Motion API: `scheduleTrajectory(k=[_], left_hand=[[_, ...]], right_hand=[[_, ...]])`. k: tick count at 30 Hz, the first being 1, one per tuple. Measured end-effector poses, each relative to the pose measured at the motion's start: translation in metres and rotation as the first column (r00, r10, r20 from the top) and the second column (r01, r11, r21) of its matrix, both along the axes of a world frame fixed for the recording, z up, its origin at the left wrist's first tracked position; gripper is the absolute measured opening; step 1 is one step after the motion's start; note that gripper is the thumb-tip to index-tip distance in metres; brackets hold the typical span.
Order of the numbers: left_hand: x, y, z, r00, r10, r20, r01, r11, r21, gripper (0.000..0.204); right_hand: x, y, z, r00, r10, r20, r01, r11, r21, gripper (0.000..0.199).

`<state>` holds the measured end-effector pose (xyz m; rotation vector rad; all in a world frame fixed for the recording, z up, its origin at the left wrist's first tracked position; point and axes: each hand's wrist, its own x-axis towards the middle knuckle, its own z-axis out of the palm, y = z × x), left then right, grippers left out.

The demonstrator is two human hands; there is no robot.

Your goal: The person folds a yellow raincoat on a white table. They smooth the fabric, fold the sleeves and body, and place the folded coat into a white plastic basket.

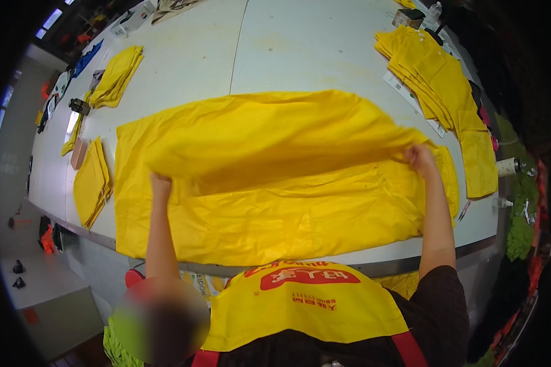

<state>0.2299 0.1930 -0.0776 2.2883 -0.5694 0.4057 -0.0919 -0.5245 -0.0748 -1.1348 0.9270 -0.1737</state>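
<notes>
The yellow fabric [245, 229] lies across the middle of the frame on the pale table [288, 55], its long axis running from left to right, so it stretches crosswise in front of me with its near edge by the table's front edge. My left hand [160, 178] is at the fabric left of centre, and its fingers are tucked out of sight behind the yellow, so I cannot tell whether they are closed on it. My right hand [420, 160] is right of centre and a little higher in the frame; its fingers are curled in, closed on the fabric's upper layer, as far as the blur lets me judge. Between my two hands that layer bellies up, with a shaded hollow under its near side, and the lower layer lies flatter toward the bottom of the frame. What matters most, I judge, is that the line between my hands runs nearly along the long axis, with the raised layer reaching away from me toward the top of the frame. Neither hand is clearly nearer, since both are at the fabric, one toward each end.
</notes>
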Motion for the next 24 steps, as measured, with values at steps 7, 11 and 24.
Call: scheduleTrajectory(k=[7,11,24], left_hand=[[-0.066,-0.049,0.039,0.732,-0.218,-0.645,0.031,0.957,-0.289,0.041],[-0.054,-0.068,0.064,0.713,-0.079,-0.697,-0.144,0.956,-0.256,0.030],[-0.045,-0.082,0.035,0.666,0.015,-0.746,-0.596,0.613,-0.519,0.033]], right_hand=[[-0.002,0.051,0.075,0.698,0.115,-0.707,-0.600,0.633,-0.490,0.032],[0.039,0.067,0.088,0.926,0.030,-0.376,-0.377,0.047,-0.925,0.045],[0.075,0.073,0.049,0.643,0.032,-0.765,-0.763,0.101,-0.638,0.062]])
